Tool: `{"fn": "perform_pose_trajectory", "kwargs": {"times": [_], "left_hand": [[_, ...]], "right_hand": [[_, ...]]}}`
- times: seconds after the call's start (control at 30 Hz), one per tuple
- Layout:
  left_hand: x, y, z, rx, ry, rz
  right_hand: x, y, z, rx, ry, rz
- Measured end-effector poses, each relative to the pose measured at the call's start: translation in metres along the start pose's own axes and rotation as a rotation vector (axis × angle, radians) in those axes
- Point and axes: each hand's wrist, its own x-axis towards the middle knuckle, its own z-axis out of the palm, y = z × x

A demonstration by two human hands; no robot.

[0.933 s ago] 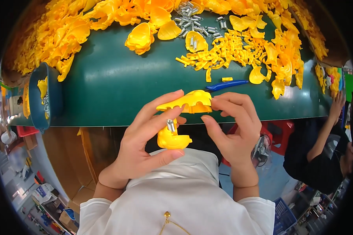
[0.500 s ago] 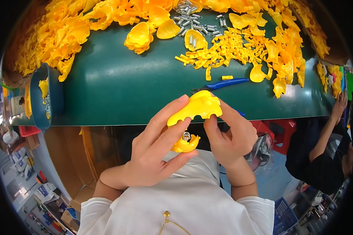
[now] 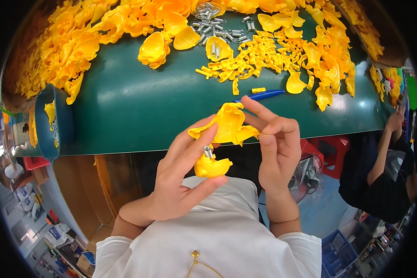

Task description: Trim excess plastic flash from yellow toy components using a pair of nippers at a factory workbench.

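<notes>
My left hand (image 3: 180,171) is closed on a curved yellow plastic shell (image 3: 227,124) and, below it, a smaller rounded yellow plastic piece (image 3: 211,167). A silver metal spring (image 3: 208,152) stands up out of the smaller piece, beneath the shell. The thumb supports the small piece from below, while the fingers lie along the shell's left side. My right hand (image 3: 279,148) pinches the shell's right tip between thumb and fingers, its index finger raised. The shell's hollow inner side faces up toward me. Both hands are just in front of the green table's edge.
On the green table (image 3: 139,106) lie blue-handled pliers (image 3: 264,95), many small yellow strips (image 3: 250,58), silver springs (image 3: 224,33) and heaps of yellow shells (image 3: 74,51). A teal basket (image 3: 55,123) hangs at the left edge. Another person (image 3: 380,171) is at the right.
The yellow shell has been turned so its hollow side shows. The small piece with the spring has tilted, baring more spring. My right index finger has lifted.
</notes>
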Motion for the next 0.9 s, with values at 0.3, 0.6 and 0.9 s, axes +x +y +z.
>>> {"fn": "perform_pose_trajectory", "kwargs": {"times": [0.3, 0.6, 0.9], "left_hand": [[0.004, 0.007, -0.002, 0.247, 0.025, 0.133], [0.004, 0.010, 0.005, 0.507, 0.087, 0.259], [0.007, 0.004, 0.007, 0.546, 0.108, 0.287]], "right_hand": [[0.003, -0.022, -0.038, -0.572, 0.181, -0.025], [0.012, -0.024, -0.006, -0.761, -0.067, -0.221], [0.014, -0.002, -0.003, -0.849, -0.139, -0.287]]}}
